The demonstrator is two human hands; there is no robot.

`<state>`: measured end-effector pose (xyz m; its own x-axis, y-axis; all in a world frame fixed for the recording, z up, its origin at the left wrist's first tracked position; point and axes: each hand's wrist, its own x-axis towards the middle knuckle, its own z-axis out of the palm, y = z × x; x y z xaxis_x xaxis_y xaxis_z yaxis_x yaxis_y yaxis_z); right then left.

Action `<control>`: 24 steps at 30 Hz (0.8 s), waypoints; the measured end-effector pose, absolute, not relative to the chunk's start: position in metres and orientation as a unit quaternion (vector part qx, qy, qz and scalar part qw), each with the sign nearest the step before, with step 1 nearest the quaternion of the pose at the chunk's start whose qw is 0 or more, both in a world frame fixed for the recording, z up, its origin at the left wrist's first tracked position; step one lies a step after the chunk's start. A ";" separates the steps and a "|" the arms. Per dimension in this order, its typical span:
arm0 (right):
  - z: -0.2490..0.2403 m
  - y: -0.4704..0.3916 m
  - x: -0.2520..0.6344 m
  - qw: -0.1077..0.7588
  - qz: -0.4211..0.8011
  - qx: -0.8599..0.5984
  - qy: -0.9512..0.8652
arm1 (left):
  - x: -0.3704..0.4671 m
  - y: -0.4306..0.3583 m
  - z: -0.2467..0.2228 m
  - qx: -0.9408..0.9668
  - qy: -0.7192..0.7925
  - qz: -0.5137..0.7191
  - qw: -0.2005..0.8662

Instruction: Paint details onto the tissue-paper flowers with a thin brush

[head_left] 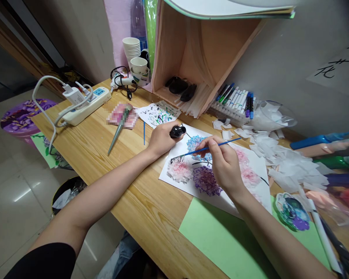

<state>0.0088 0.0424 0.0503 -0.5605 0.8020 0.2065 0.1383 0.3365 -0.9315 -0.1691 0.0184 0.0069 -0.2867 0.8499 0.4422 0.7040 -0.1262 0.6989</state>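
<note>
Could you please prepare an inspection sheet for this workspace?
Surface: wooden table, partly covered by green paper.
Work items: white sheet with blue, pink and purple flowers.
Clutter: loose white paper scraps beside the sheet.
Hands: left hand grips a black bottle; right hand holds a blue paintbrush, tip by a pink flower.
Cables: white cable looping beside the power strip; black cable bunched near paper cups.
Surroundings: waste bin on tiled floor.

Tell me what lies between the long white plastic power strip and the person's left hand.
In the head view, a tapered grey-green tool overlapping a blurred pink sheet, then a thin blue stick beside paint-dabbed white paper lie between power strip and left hand.
</note>
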 end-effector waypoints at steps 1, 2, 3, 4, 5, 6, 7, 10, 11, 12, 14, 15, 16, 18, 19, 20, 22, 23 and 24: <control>0.051 0.043 0.009 0.352 0.482 -0.317 -0.737 | -0.169 0.018 0.007 0.592 0.655 0.463 0.077; 0.052 0.044 0.009 0.364 0.485 -0.316 -0.730 | -0.169 0.019 0.007 0.593 0.654 0.465 0.074; 0.054 0.044 0.010 0.381 0.488 -0.312 -0.720 | -0.169 0.019 0.006 0.593 0.652 0.466 0.072; 0.056 0.045 0.010 0.403 0.491 -0.307 -0.709 | -0.169 0.019 0.006 0.594 0.651 0.467 0.071; 0.058 0.047 0.011 0.427 0.495 -0.299 -0.695 | -0.169 0.019 0.006 0.595 0.650 0.467 0.069; 0.061 0.048 0.012 0.452 0.499 -0.289 -0.680 | -0.169 0.018 0.007 0.596 0.651 0.466 0.068; 0.063 0.048 0.013 0.479 0.500 -0.279 -0.665 | -0.169 0.018 0.007 0.597 0.652 0.463 0.068; 0.071 0.050 0.015 0.558 0.474 -0.251 -0.633 | -0.169 0.017 0.008 0.601 0.657 0.450 0.066; 0.073 0.050 0.016 0.584 0.452 -0.243 -0.629 | -0.169 0.017 0.008 0.604 0.657 0.445 0.067; 0.074 0.049 0.016 0.608 0.425 -0.237 -0.628 | -0.169 0.017 0.008 0.608 0.656 0.441 0.068; 0.077 0.049 0.017 0.636 0.366 -0.227 -0.641 | -0.169 0.016 0.008 0.618 0.652 0.433 0.073; 0.078 0.048 0.017 0.641 0.340 -0.224 -0.650 | -0.169 0.016 0.008 0.623 0.649 0.430 0.078; 0.079 0.048 0.017 0.641 0.318 -0.223 -0.662 | -0.170 0.016 0.008 0.628 0.646 0.426 0.083; 0.079 0.046 0.018 0.622 0.292 -0.223 -0.692 | -0.170 0.015 0.009 0.638 0.640 0.419 0.094; 0.079 0.045 0.019 0.608 0.287 -0.222 -0.706 | -0.170 0.015 0.009 0.642 0.637 0.416 0.096; 0.079 0.045 0.019 0.593 0.286 -0.221 -0.719 | -0.171 0.014 0.009 0.646 0.634 0.413 0.098; 0.079 0.044 0.021 0.559 0.288 -0.220 -0.746 | -0.171 0.014 0.009 0.654 0.630 0.408 0.100; 0.078 0.044 0.022 0.544 0.289 -0.220 -0.757 | -0.171 0.014 0.010 0.657 0.628 0.405 0.100; 0.078 0.044 0.022 0.532 0.289 -0.220 -0.765 | -0.171 0.014 0.010 0.659 0.628 0.402 0.100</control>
